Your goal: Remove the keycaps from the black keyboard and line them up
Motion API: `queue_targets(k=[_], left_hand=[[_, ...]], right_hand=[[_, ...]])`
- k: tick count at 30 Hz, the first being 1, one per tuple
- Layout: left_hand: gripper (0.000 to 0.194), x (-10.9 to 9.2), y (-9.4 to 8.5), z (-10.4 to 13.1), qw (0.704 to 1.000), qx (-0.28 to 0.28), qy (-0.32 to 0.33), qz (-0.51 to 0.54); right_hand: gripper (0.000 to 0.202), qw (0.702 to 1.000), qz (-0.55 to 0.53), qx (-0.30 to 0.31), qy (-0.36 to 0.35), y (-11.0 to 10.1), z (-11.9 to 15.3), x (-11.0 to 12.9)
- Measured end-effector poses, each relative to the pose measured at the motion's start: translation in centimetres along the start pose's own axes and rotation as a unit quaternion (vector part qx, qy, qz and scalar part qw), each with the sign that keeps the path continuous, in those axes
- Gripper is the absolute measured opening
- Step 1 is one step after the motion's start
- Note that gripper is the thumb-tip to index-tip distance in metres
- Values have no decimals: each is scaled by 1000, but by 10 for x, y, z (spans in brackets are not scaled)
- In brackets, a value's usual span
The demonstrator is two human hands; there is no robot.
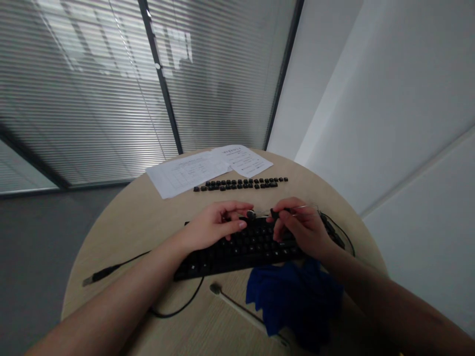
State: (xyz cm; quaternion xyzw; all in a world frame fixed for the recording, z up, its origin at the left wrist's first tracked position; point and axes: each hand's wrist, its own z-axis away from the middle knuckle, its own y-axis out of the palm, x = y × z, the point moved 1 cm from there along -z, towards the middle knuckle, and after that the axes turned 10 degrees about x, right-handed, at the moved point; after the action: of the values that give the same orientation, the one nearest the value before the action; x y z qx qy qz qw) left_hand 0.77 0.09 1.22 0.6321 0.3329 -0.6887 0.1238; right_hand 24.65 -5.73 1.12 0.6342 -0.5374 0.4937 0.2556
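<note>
My left hand (217, 223) hovers over the upper part of a black keyboard (245, 249), its thumb and fingers curled around a small black keycap (251, 215). Just to the right, my right hand (300, 222) pinches a tool with a black grip and thin wire, which looks like a keycap puller (275, 213). Its wire sticks out past the fingers. The two hands are close together but apart. Both hide part of the keyboard's upper rows.
Loose keycaps (241, 185) lie in rows beyond the keyboard, with printed papers (193, 170) behind. Nearer me are a toothbrush-like brush (237, 307) and a crumpled blue cloth (293, 296). A USB cable (107, 272) lies at left on the round table (122, 227).
</note>
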Motion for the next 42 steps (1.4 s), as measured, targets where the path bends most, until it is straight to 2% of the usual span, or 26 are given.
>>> queue_targets(k=[4, 9, 17, 21, 24, 27, 30, 32, 35, 42], left_hand=[[42, 5, -3, 0, 999, 9, -31, 15], [34, 12, -3, -2, 999, 24, -25, -15], [31, 18, -5, -4, 999, -14, -36, -33], [32, 19, -10, -4, 998, -45, -48, -20], [34, 20, -14, -5, 995, -75, -59, -5], [35, 20, -13, -6, 995, -77, -60, 16], [35, 18, -7, -7, 996, -59, -57, 38], [34, 16, -2, -8, 997, -49, -47, 46], [36, 14, 5, -8, 998, -36, -24, 55], [59, 10, 12, -6, 996, 7, 22, 84]], right_hand=[[31, 999, -29, 2, -21, 11, 7, -16], [26, 999, -42, 3, -30, 15, 16, -25], [15, 998, -10, 16, -52, 22, 25, -32], [17, 994, 33, 0, -100, 19, 29, -34], [25, 978, 135, -19, -158, 10, 30, -25], [31, 929, 304, -57, -204, 0, 28, -14], [22, 888, 395, -61, -228, -4, 23, -9], [18, 886, 395, -24, -240, -3, 19, -10], [25, 891, 380, 15, -247, 2, 14, -14], [27, 891, 400, 11, -214, 14, 13, -19]])
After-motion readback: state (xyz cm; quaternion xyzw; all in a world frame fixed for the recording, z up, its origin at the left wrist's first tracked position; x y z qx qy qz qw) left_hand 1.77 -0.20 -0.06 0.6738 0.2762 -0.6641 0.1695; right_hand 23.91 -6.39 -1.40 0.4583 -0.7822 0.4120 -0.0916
